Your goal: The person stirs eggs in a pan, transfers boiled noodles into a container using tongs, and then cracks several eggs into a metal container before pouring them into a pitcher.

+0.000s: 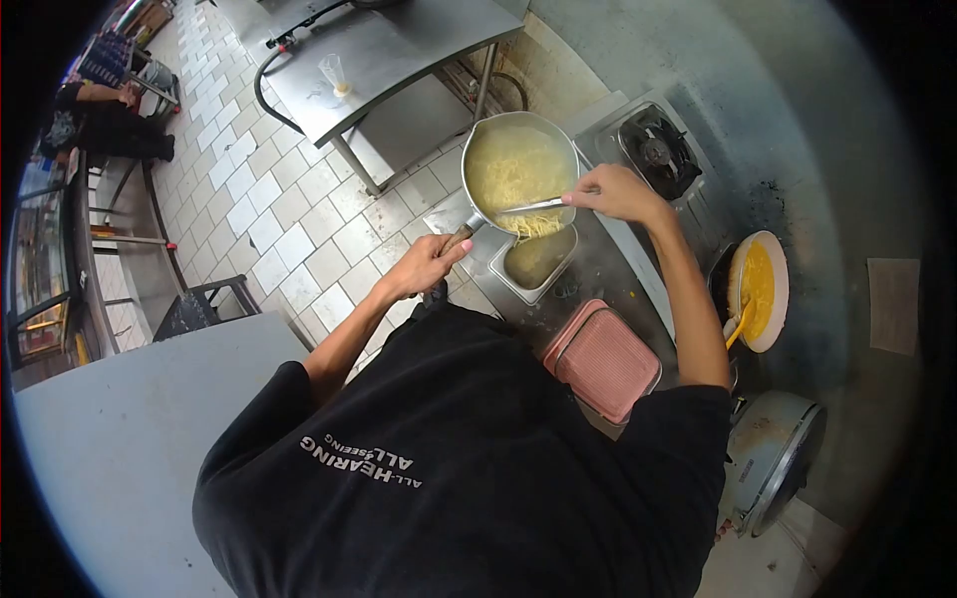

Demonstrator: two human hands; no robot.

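Note:
My left hand (427, 265) is closed round the wooden handle (457, 239) of a metal saucepan (518, 125). Noodles (503, 177) in pale yellow liquid lie in the pan, which is held over a rectangular metal container (538, 264). Some noodles hang at the pan's rim on the container's side. My right hand (610, 193) grips a metal utensil (533, 206) whose far end rests against the noodles by the rim; its exact type is unclear. Yellowish liquid shows in the container below.
A pink lidded box (608, 359) sits on the counter near my body. To the right are a gas burner (655, 149), a pan of yellow food (763, 289) and a large pot (768, 463). A steel table (389, 60) holds a clear cup (334, 75). Another person (110, 125) is at far left.

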